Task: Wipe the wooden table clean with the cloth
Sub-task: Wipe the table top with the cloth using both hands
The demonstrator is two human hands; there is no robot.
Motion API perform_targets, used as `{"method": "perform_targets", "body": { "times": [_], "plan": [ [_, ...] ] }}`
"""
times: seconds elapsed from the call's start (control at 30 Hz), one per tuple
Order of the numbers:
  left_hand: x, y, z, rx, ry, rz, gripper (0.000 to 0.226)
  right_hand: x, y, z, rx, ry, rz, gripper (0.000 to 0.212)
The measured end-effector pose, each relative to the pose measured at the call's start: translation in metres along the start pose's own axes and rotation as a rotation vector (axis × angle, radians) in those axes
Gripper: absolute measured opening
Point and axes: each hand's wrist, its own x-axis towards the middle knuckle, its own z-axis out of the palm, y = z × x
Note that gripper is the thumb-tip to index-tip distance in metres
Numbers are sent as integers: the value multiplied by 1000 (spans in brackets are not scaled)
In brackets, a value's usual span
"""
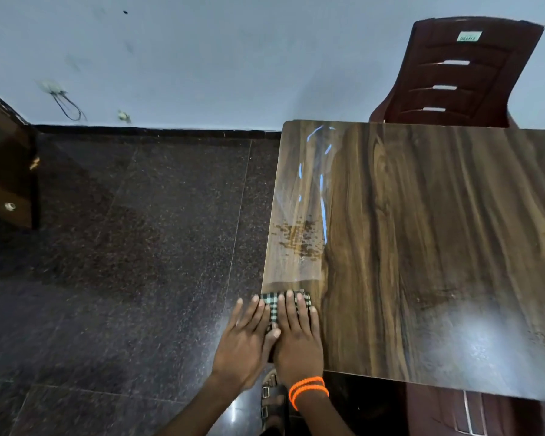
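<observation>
Looking down, my left hand (244,338) and right hand (296,335) lie side by side, fingers straight, pressing the checked cloth (276,305) flat at the wooden table (422,247)'s near left corner. My left hand overhangs the table's left edge above the dark floor (123,247). A wet patch (299,239) sits farther along that edge, and open tabletop stretches rightward toward the chair (460,73).

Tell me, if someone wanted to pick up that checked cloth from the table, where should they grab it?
Probably its far edge, reached from above. The checked cloth lies folded flat at the near left corner of the wooden table, and the left hand and right hand press flat on most of it. Only the far strip beyond the fingertips is bare, so pinching that strip looks easiest.
</observation>
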Motion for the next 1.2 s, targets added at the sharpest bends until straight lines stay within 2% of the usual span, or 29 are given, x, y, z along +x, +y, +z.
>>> {"method": "perform_targets", "body": {
  "times": [0.17,0.3,0.5,0.67,0.8,0.9,1.07,1.2],
  "plan": [
    [-6,28,9,-20,-82,49,68,-37,23,-3,38,61,50,70],
    [35,47,4,-81,-105,85,71,-14,43,-6,43,108,170,64],
    [109,25,-14,-23,-72,90,81,62,47,-11,56,139,220,65],
    [102,-7,-14,-42,-67,56,90,80,21,-9,44,108,124,66],
    [61,-14,-1,-55,-15,-22,77,56,5,-3,21,63,-2,69],
    [34,2,6,-20,-40,-37,74,25,7,0,41,47,-22,68],
    [50,38,2,-38,-65,3,71,6,39,-11,75,83,104,66],
    [97,61,-6,-62,-73,42,72,37,74,-22,69,136,178,62]
  ]
}}
